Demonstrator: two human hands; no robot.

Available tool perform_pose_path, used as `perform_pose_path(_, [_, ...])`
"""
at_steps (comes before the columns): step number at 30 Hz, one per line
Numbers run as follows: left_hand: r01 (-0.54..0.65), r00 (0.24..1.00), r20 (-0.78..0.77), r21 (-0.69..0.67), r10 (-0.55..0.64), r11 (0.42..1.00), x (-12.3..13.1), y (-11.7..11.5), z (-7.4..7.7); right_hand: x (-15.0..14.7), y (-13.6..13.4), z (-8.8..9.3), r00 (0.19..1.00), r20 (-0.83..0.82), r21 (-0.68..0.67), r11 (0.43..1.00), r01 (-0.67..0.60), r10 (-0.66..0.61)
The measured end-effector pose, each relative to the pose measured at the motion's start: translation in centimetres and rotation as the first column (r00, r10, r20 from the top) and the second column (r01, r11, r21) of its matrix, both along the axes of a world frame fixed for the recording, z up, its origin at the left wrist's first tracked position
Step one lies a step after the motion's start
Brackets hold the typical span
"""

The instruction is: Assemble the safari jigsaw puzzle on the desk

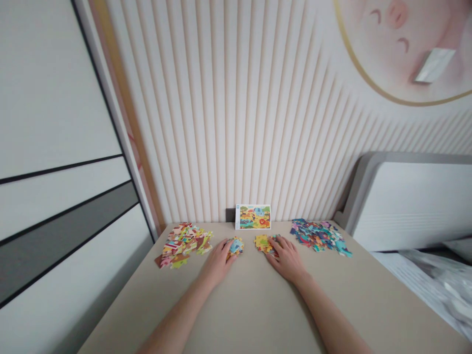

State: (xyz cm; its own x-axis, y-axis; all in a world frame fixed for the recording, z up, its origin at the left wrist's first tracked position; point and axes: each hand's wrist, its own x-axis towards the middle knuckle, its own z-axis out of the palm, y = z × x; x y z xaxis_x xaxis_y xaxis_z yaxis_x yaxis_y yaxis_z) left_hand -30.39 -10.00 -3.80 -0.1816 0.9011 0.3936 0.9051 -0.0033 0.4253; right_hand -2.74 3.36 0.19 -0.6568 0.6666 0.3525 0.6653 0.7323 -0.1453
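My left hand [219, 259] is at the middle of the table, thumb and fingers curved around the edge of a small pile of puzzle pieces [236, 245], yellow and light blue. Opposite it, my right hand [287, 256] has its fingers and thumb about another pile of puzzle pieces [261, 242], mostly yellow and green. That hand partly covers its pile. Between the two piles is a narrow gap. Behind them a picture card [254, 218] with colourful cartoon animals stands upright against the wall.
Loose red, pink, green and brown puzzle pieces [184, 244] lie at the table's left. Blue, teal and purple ones [320, 236] are spread on the right. A ribbed wall [221, 108] backs the table [250, 305]; a white cabinet [55, 123] stands left, a padded headboard [413, 201] right.
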Motion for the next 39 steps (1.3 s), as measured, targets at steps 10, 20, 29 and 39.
perform_pose_path(10, [-0.046, 0.994, -0.097, 0.054, 0.051, 0.998, 0.9, -0.9, 1.3, -0.8, -1.8, 2.0, 0.995, -0.006, 0.135, 0.986, -0.101, 0.103])
perform_pose_path(20, [0.185, 0.954, -0.209, -0.163, -0.217, 0.969, 5.4, -5.5, 4.5, -4.8, -8.6, 0.9, 0.742, -0.071, -0.034, 0.742, -0.670, 0.666])
perform_pose_path(29, [0.323, 0.931, -0.121, -0.175, -0.345, 0.930, 4.5, -6.6, 4.6, -3.6, -7.5, 2.4, 0.720, -0.343, -0.322, 0.644, -0.694, 0.604])
perform_pose_path(39, [0.339, 0.919, -0.132, -0.209, -0.370, 0.917, 4.4, -6.8, 4.8, -3.4, -7.8, 3.0, 0.724, -0.317, -0.356, 0.630, -0.690, 0.613])
